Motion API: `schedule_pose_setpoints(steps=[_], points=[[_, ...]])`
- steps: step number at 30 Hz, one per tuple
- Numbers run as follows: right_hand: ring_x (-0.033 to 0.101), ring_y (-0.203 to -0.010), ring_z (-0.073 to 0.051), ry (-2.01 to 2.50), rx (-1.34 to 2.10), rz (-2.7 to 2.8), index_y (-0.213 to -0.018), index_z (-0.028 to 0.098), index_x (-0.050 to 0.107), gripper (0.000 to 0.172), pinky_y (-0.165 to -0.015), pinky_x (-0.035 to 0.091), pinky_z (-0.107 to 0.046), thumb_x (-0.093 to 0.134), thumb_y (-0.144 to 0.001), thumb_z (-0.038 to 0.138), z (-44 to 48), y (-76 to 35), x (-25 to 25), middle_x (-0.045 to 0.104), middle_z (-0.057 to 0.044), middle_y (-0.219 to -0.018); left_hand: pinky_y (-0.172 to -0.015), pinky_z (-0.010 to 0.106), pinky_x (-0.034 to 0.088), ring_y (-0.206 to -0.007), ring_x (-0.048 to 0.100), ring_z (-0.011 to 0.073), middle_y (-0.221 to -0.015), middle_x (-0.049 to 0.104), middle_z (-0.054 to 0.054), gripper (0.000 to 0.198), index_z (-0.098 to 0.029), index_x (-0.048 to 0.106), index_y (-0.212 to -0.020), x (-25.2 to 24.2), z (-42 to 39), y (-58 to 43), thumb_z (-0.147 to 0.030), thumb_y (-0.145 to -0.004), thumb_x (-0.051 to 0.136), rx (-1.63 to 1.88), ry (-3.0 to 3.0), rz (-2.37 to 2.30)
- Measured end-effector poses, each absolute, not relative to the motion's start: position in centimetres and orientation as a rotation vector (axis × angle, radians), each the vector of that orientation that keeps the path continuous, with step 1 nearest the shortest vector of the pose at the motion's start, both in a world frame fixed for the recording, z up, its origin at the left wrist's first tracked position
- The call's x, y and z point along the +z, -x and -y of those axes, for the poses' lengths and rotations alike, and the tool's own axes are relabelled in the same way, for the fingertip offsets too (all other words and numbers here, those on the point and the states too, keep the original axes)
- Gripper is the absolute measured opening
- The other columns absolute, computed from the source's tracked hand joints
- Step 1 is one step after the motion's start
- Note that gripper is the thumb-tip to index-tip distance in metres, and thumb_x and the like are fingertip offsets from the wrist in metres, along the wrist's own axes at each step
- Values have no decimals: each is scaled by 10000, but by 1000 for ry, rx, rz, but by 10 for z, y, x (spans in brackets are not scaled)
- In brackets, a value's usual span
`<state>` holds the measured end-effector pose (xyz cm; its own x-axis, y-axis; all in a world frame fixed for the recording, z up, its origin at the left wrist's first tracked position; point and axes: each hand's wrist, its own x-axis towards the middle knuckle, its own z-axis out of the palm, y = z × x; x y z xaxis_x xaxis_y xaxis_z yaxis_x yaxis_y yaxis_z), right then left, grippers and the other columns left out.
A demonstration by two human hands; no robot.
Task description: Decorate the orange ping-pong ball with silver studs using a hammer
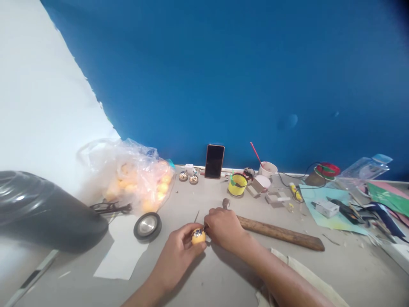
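My left hand (pixel 179 251) is closed around a small yellow-orange ball (pixel 198 238), whose top carries a dark and silvery pattern. Beside the ball, the fingers of my right hand (pixel 222 226) are pinched together close to its upper right side. Whatever those fingertips hold is too small or hidden to name. A thin pointed rod (pixel 197 216) shows just above my left fingers; its lower end is hidden. Behind my right hand lies a tool with a long wooden handle (pixel 284 233), perhaps a hammer, its head end partly covered by the hand.
At left are a clear bag of orange balls (pixel 137 179), a round black-rimmed disc (pixel 147 227), white paper (pixel 119 256) and a dark grey cylinder (pixel 47 213). A phone (pixel 214 161) leans on the blue wall near a yellow cup (pixel 237 185). Cloth (pixel 303 273) lies under my right forearm.
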<state>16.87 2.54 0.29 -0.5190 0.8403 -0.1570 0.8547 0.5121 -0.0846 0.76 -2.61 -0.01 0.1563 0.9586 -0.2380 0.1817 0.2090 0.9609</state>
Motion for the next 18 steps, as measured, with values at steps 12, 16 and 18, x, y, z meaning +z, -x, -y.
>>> schedule_pose_setpoints(steps=[12,16,18], points=[[673,-795,-187,-1631,-613,-2675,-969,179,691,168,-647,382,-268,533,-921,209,-31,-182,12,751,-70,-895,-730,317,547,-839,699,238,-918,770,48,355,-185,735,-1040,-6,22,-1,-306,-706,746,899,-1232,-1345],[636,-760,-141,-1740,-1270,-2734,-875,168,708,129,-669,404,-235,581,-852,169,-37,-186,6,741,-28,-839,-716,308,544,-838,685,218,-942,751,43,377,-188,704,-1100,-8,22,2,-290,-739,737,909,-1223,-1348],[615,-701,-132,-1769,-1696,-2642,-832,152,707,106,-648,420,-233,613,-832,200,-40,-188,4,727,-24,-779,-707,298,543,-836,679,208,-947,739,43,394,-183,687,-1116,-6,23,3,-288,-741,747,930,-1202,-1334]])
